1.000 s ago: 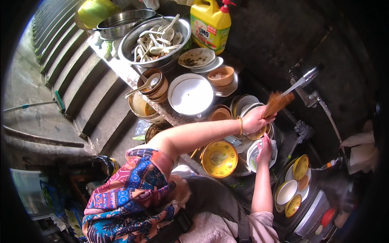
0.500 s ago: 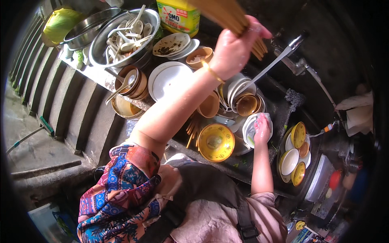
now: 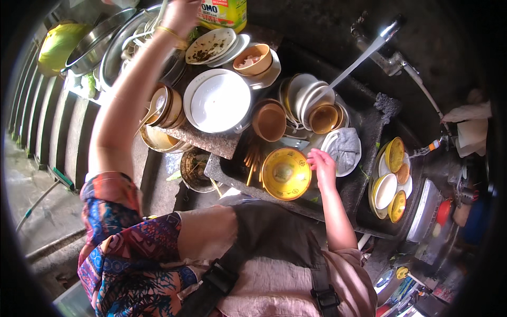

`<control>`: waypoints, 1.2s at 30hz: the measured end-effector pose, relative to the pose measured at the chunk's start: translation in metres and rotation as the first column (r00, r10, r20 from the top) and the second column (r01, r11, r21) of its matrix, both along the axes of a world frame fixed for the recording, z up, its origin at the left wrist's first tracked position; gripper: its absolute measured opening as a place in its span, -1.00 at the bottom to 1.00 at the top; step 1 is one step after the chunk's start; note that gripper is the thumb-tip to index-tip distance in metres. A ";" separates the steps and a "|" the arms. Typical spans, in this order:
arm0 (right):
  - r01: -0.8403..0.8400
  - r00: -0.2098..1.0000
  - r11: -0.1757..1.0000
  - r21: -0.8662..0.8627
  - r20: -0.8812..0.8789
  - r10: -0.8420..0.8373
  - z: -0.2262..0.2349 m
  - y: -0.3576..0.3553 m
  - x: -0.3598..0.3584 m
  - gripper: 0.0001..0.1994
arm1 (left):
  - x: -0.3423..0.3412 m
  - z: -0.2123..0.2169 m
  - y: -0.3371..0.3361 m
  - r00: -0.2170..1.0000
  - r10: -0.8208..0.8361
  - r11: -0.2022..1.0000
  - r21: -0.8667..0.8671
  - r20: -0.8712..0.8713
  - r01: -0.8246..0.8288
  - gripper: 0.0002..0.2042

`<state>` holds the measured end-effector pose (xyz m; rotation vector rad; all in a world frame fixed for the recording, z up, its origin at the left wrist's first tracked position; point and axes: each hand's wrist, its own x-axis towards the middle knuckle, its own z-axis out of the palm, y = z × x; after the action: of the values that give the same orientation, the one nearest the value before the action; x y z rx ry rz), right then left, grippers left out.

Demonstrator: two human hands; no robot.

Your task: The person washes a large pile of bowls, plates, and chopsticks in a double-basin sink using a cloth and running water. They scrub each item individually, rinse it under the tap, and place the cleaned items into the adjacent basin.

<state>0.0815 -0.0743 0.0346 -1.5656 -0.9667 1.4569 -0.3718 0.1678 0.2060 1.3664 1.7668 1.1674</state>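
Observation:
My left hand (image 3: 180, 20) reaches to the upper edge beside the metal basin (image 3: 107, 66), where pale spoons (image 3: 137, 39) lie. Its fingers are blurred and partly out of view, so what they hold, if anything, does not show. At the near rim of the sink, my right hand (image 3: 323, 168) is open, fingers slightly bent, at the right rim of a yellow patterned bowl (image 3: 287, 174). Just behind this hand, a grey cloth (image 3: 347, 143) lies on stacked white dishes (image 3: 355, 168). Left of the yellow bowl, chopsticks (image 3: 252, 165) lean in the sink.
Brown bowls (image 3: 269, 121) and stacked dishes crowd the sink under a tap (image 3: 388, 31). White bowls (image 3: 219, 100), soiled plates (image 3: 211, 46) and a yellow-green detergent jug (image 3: 227, 13) stand on the left ledge. Farther right, a basin holds yellow bowls (image 3: 395, 154). A pot (image 3: 196, 171) sits below the ledge.
My left hand has swung from above the sink, where it held a chopstick bundle, to the basin at upper left. My right hand has left the white dishes and come to the yellow bowl's rim.

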 end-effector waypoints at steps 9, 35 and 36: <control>-0.573 0.819 0.812 0.112 0.120 0.561 0.011 -0.016 -0.113 -0.72 | -0.052 -0.019 -0.005 0.272 0.142 0.987 0.113 -0.952 -0.117 -0.56; -0.267 0.787 0.937 -0.227 0.510 0.348 -0.108 -0.042 0.046 -0.63 | 0.249 -0.268 -0.235 0.829 -0.399 0.586 -0.804 -0.393 -0.099 -0.33; -0.278 0.803 0.932 -0.232 0.476 0.358 -0.112 -0.044 0.055 -0.64 | 0.249 -0.267 -0.232 0.842 -0.382 0.591 -0.801 -0.380 -0.094 -0.34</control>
<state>0.1365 -0.1184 -0.0775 -2.0402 -1.5229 1.3785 -0.1231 -0.0640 -0.0612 1.2396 2.0790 -0.2216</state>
